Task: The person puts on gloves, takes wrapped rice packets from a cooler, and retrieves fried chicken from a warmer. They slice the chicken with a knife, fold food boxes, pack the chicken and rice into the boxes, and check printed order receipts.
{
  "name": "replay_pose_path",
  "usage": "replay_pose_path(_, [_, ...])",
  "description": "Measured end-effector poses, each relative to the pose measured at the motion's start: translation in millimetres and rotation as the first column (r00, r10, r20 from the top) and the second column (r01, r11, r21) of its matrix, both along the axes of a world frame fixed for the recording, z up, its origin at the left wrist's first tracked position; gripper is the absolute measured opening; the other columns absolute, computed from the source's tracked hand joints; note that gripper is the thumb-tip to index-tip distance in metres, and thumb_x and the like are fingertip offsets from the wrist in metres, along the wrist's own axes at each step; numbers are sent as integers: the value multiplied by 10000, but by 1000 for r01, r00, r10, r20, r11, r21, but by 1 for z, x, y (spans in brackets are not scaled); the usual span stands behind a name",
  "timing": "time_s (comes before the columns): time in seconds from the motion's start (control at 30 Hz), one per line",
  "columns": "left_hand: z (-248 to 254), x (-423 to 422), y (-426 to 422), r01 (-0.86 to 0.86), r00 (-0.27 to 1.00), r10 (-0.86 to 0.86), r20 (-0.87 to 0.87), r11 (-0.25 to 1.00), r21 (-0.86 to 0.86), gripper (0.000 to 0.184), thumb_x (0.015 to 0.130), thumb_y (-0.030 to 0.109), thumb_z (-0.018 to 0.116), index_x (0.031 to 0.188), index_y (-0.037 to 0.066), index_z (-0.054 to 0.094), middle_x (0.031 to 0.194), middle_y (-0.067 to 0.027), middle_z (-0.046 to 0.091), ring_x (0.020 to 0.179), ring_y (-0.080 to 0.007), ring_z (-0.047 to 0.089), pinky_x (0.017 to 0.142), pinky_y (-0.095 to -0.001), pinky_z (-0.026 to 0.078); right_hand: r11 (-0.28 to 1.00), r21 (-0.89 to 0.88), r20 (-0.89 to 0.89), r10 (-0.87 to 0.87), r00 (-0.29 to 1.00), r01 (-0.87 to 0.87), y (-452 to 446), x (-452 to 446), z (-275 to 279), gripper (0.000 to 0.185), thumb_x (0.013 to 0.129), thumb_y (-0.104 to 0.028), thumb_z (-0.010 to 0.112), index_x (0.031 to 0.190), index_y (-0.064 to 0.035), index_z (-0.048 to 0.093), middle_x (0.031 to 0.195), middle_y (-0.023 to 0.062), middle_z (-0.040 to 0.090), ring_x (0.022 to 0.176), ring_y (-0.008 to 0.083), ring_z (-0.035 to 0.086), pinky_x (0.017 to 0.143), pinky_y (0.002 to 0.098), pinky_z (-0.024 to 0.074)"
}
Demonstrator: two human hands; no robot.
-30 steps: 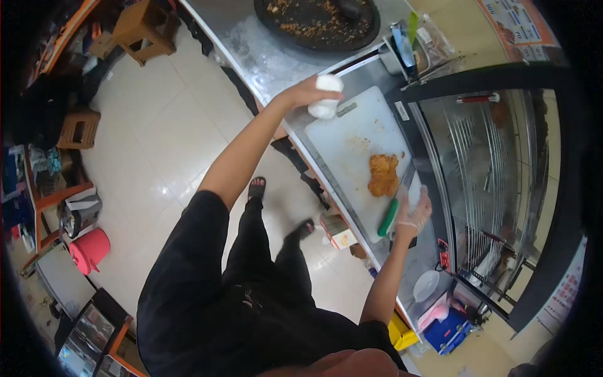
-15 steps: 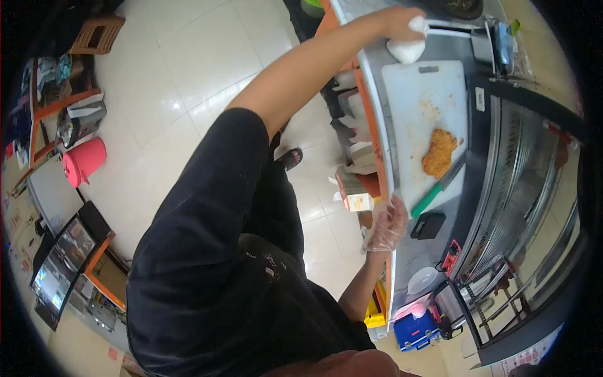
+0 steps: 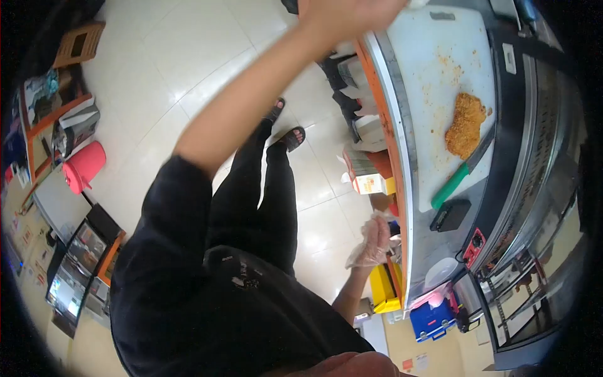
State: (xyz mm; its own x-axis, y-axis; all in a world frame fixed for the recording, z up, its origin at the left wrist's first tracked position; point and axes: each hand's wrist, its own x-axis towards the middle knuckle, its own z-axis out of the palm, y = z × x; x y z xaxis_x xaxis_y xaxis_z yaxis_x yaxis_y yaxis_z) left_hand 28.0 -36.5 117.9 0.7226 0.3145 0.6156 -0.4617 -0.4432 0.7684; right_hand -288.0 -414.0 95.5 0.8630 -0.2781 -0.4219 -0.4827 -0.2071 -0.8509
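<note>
Lying on the white board [image 3: 433, 72], upper right in the head view, a brown piece of fried food [image 3: 465, 125] has crumbs scattered above and left of it. A knife [image 3: 463, 169] rests just below, its green handle pointing lower left, its blade slanting up to the right. The left hand [image 3: 367, 12] is at the top edge, partly cut off, with a sliver of white thing [image 3: 418, 3] by its fingers; whether it grips this cannot be told. The right hand [image 3: 372, 242], in a clear glove, is right of centre in the lower half, beside the edge of the worktop [image 3: 427, 251]; its fingers lie close to each other, but whether they are closed cannot be told. Below the board are a black box [image 3: 450, 215] and a bowl [image 3: 442, 272].
</note>
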Motion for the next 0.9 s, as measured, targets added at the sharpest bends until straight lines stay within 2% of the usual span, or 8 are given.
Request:
replay_pose_path(0.1, [-63,-119,-77,323,921,-370,-124,902,-287,165,880,-3,587,1013,58,664,879,-59,687,778,-156,658,719,-299,522,991,-9,-178,-136,975,137,5,-30,-39,323,937,-198,641,1185,8,619,1033,65,647,808,123,583,698,245,474])
replay_pose_path(0.2, [-195,-221,-168,248,511,-686,-519,695,-675,216,883,-12,595,1093,35,608,931,-79,670,881,-153,653,801,-321,523,968,-23,-329,-244,912,251,-5,-73,-63,356,948,-253,634,1194,3,613,1015,65,649,783,120,582,678,241,463])
replay_pose_path(0.33, [-351,-251,-302,258,413,-616,-670,785,-563,425,881,268,652,1249,82,548,1112,-140,631,1005,-260,642,869,-398,515,982,-41,-374,-186,908,185,-30,-130,-94,369,968,-293,599,1193,0,611,1007,67,655,766,110,581,648,247,455])
replay_pose_path(0.43, [-449,-222,-401,463,399,-328,-856,878,-121,623,857,425,655,1361,115,464,1331,-196,509,1118,-365,583,925,-486,482,981,-89,-523,-193,830,172,-75,-175,-137,349,977,-289,581,1201,-25,619,989,69,667,776,117,606,666,256,483])
replay_pose_path(0.53, [-492,-197,-432,388,410,-257,-875,917,-87,772,817,514,668,1433,142,389,1352,-227,505,1173,-438,549,982,-509,447,979,-188,-351,14,936,-85,-98,-212,-156,335,963,-269,604,1209,-43,627,969,69,680,763,116,616,675,252,497])
replay_pose_path(0.67, [-555,-180,-443,505,31,-461,-887,773,-384,549,896,388,588,1391,186,464,1165,-202,636,1114,-417,600,921,-502,486,986,-128,-523,-159,838,107,-122,-221,-167,337,956,-207,595,1224,-3,613,986,91,682,813,129,623,719,257,506])
replay_pose_path(0.8, [-579,-209,-426,224,496,-251,-831,962,-156,398,934,292,513,1323,214,550,1144,-167,651,1069,-394,630,869,-517,511,996,-27,-513,-84,854,82,-117,-187,-191,341,957,-224,618,1220,-7,617,971,79,676,773,111,598,704,241,484])
replay_pose_path(0.9, [-550,-196,-397,278,471,-383,-794,919,-278,453,904,350,557,1327,188,539,1227,-166,588,1070,-369,629,854,-502,518,980,-10,-500,-177,847,199,-119,-165,-214,319,965,-220,622,1206,-11,622,928,68,661,724,99,574,664,238,473])
